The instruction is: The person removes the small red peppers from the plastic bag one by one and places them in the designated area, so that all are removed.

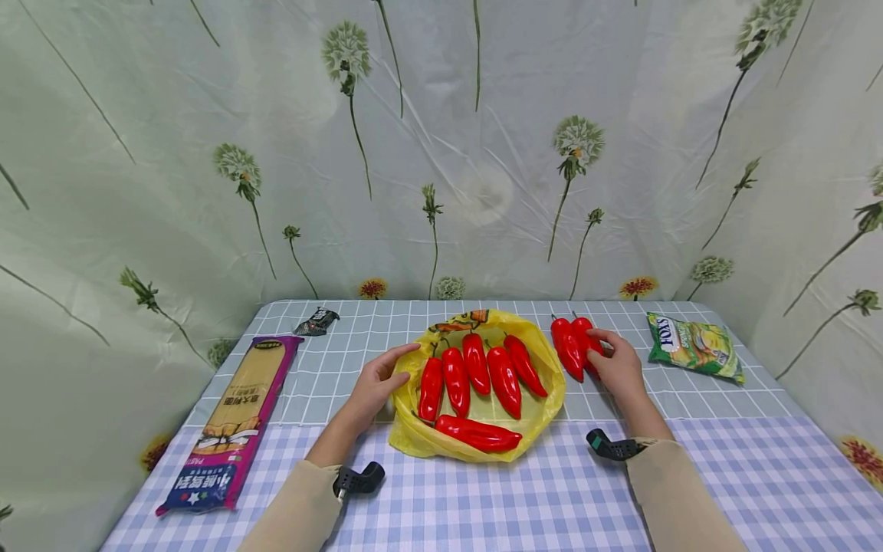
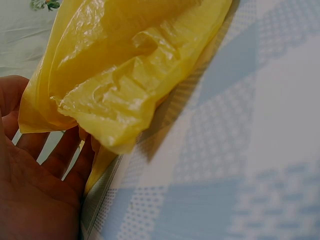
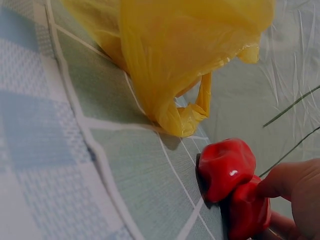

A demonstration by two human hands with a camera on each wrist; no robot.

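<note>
A yellow plastic bag [image 1: 398, 441] lies spread wide in the middle, with several glossy red chili peppers [image 1: 455, 379] inside. My left hand [image 1: 378, 379] rests against the bag's left side, its fingers extended along the plastic; in the left wrist view the fingers reach behind the yellow film [image 2: 115, 75]. Right of the bag lie two more red chili peppers side by side. My right hand [image 1: 621, 372] grips the right-hand pepper [image 3: 247, 210] between thumb and fingers, while the other pepper [image 1: 567, 349] lies right against it.
A long spaghetti pack [image 1: 237, 414] lies at the left, with a small black wrapper [image 1: 316, 322] behind it. At the right back is a green Fox's candy bag [image 1: 695, 347]. A floral curtain [image 1: 483, 153] hangs behind the table.
</note>
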